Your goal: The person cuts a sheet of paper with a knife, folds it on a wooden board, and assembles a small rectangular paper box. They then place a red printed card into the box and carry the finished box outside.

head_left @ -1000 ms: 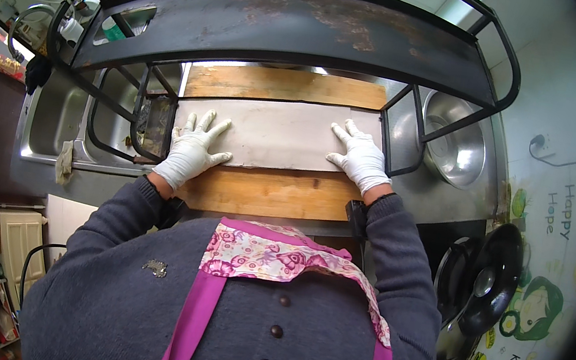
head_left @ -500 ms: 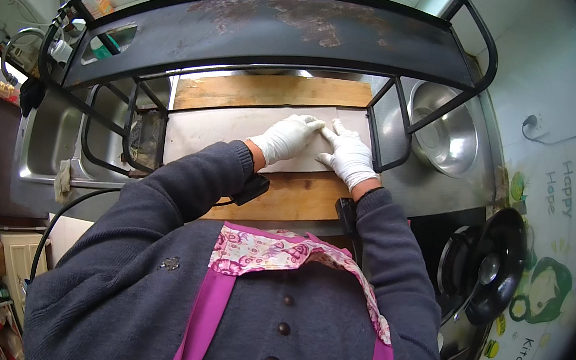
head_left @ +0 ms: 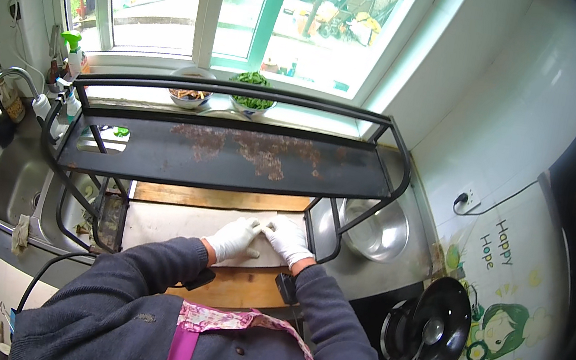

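Both my hands wear white gloves and lie on a flat off-white sheet or board (head_left: 161, 219) under a black metal rack. My left hand (head_left: 235, 238) comes in from the left, fingers stretched toward the right and thumb apart. My right hand (head_left: 286, 241) lies beside it with its fingers extended, pointing up and left. The fingertips of the two hands meet or nearly meet over the sheet. I see nothing held in either hand, though the spot where the fingertips meet is small. Under the sheet, a wooden board (head_left: 240, 289) shows at the near and far edges.
The black rack (head_left: 231, 160), its shelf worn, spans the board. A metal bowl (head_left: 374, 228) stands to the right, with a black wok (head_left: 441, 332) nearer me. At left is a steel sink (head_left: 10, 183). A bowl of green vegetables (head_left: 253, 91) sits by the window.
The view has tilted upward, so the window shows more and the rack and hands appear lower. My hands stay together on the sheet, with little visible movement.
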`<state>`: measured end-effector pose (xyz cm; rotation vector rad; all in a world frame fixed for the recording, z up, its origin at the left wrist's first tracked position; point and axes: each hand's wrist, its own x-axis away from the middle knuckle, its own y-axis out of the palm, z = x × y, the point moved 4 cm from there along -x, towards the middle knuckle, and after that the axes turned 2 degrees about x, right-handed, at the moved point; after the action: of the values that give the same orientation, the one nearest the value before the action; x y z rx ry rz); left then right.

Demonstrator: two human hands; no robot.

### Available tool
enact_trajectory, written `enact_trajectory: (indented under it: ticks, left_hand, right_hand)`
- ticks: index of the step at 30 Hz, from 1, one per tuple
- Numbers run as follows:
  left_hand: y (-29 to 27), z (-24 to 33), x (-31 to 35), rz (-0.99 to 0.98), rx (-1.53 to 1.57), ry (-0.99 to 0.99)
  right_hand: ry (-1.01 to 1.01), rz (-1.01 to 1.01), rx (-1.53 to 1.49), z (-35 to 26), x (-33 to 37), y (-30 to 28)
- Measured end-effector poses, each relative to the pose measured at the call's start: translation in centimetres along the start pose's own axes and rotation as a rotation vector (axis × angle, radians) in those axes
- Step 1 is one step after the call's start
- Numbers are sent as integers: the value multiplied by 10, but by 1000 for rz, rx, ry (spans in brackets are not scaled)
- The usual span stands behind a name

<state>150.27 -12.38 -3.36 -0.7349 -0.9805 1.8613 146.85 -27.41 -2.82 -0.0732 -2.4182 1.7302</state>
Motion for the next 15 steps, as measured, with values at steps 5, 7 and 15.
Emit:
enact_trajectory:
  ticks: [5,7,15]
  left_hand:
    - [7,-7,-3,34,31,11]
    - [6,-3,-3,74,-29,86]
    - [1,3,-7,-46,-45,56]
  right_hand:
    - [-26,65,-94,2,4,-8]
    - [-153,115,93,0,7,-3]
    - [-181,182,-8,8,20,3]
